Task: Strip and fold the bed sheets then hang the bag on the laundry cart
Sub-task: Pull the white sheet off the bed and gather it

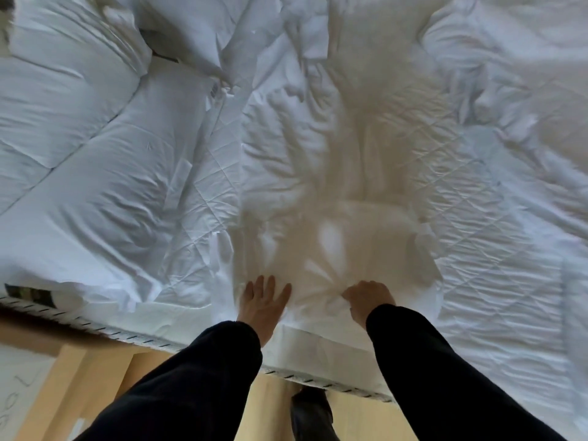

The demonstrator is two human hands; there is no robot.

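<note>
Gripping a bunch of the bed sheet point(302, 160): the right hand point(369, 297) has its fingers curled into the fabric at the near edge of the bed, knuckles up. Creases fan out from that fist across the sheet toward the far side.

The left hand point(264, 300) lies just beside it, to the left. It is flat, palm down, fingers straight and slightly spread, holding nothing. It rests on the same sheet, with a small strip of cloth between the two hands. Both arms are in black sleeves point(206, 377).

Sheet position: directly ahead of both hands, running from the near mattress edge point(95, 324) up the middle of the bed. It is loose and heavily wrinkled. A warm-toned patch of light falls on its middle; the rest reads cool white.

Quilted mattress pad point(477, 218) is exposed right of the sheet, and a narrow strip shows to its left too.

Pillows point(95, 170) are lined up on the left part of the bed, well clear of the left hand. Crumpled bedding point(493, 43) is heaped at the far right; cannot tell if it is part of the same sheet.

Below the mattress edge: wooden floor point(270, 409) and one dark shoe point(311, 412) between the arms.
</note>
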